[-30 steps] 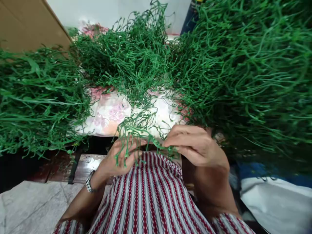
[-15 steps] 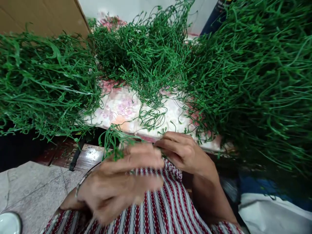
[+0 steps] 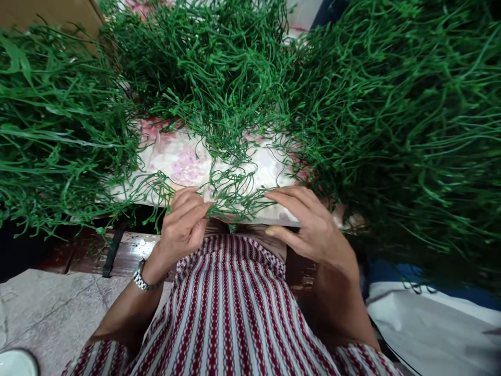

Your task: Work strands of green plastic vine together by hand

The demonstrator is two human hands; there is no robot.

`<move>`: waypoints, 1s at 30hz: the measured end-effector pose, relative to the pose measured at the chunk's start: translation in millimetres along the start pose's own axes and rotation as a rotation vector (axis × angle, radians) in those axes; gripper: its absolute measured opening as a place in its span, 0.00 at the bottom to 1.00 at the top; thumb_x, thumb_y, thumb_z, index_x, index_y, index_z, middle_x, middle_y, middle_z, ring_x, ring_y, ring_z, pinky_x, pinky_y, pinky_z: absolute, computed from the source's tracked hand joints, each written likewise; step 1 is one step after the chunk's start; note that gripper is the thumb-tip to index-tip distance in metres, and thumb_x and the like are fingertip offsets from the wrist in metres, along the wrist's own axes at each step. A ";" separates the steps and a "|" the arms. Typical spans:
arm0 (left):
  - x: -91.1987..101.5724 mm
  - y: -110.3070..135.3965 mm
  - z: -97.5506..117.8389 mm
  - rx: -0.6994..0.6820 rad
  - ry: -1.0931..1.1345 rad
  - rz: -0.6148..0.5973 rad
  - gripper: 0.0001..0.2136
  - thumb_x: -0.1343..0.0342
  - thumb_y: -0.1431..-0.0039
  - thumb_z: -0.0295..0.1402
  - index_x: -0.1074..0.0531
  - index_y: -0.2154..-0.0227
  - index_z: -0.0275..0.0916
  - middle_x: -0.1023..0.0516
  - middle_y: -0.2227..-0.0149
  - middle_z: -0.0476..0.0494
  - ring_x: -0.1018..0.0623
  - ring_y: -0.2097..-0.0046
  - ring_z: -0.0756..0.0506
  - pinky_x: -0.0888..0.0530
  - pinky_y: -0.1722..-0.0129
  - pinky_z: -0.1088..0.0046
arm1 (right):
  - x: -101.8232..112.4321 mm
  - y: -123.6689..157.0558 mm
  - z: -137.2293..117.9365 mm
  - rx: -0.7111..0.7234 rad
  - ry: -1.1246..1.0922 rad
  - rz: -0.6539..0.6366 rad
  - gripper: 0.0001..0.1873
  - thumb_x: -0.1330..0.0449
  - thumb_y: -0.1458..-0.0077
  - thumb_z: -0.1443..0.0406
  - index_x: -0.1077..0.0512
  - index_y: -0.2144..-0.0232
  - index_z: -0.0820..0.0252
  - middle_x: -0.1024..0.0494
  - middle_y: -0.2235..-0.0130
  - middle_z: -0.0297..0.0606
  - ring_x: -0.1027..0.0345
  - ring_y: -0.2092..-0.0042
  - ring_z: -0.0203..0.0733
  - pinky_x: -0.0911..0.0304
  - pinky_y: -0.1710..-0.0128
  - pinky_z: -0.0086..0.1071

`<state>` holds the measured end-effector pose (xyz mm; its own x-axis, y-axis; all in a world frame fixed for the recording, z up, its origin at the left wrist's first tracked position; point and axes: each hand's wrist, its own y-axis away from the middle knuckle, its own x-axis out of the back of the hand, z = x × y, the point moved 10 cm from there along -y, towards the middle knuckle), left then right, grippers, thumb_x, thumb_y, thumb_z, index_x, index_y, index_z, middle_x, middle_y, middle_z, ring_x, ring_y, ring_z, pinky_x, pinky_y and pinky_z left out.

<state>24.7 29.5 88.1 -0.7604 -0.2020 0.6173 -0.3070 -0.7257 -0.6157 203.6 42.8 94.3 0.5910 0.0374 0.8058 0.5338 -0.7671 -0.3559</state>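
Observation:
My left hand (image 3: 186, 222), with a metal watch (image 3: 141, 277) on its wrist, is closed in a pinch at the front edge of the cloth. Thin green stems (image 3: 152, 183) with small forked tips stick out past its fingers to the left; they look like plastic foliage. My right hand (image 3: 311, 222) is open, its thumb apart from its outstretched fingers. Its fingertips are at the right end of a loose tangle of green stems (image 3: 235, 188) lying on the flowered cloth (image 3: 183, 162) between my hands.
Big heaps of green stems stand at the left (image 3: 62, 136), the back middle (image 3: 219, 68) and the right (image 3: 399, 120). A cardboard box (image 3: 50, 15) is at the back left. A white bag (image 3: 430, 318) lies low on the right, and a round white lid-like thing (image 3: 18, 363) is at the lower left.
My left hand has moved forward from over my lap to the cloth edge with stems in it. My right hand has opened its fingers. The view has tilted down slightly.

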 end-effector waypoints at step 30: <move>-10.2 -18.8 18.1 0.342 0.178 -0.473 0.11 0.53 0.39 0.32 0.26 0.71 0.37 0.24 0.71 0.47 0.26 0.68 0.49 0.30 0.66 0.72 | 9.2 11.8 -54.2 0.361 0.155 0.440 0.10 0.38 0.51 0.72 0.27 0.67 0.51 0.21 0.62 0.31 0.28 0.53 0.42 0.32 0.51 0.43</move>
<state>48.6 33.3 102.2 -0.6793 0.2857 0.6759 -0.4564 -0.8858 -0.0843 182.5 -0.6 123.2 0.7228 -0.3494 0.5962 0.4467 -0.4220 -0.7889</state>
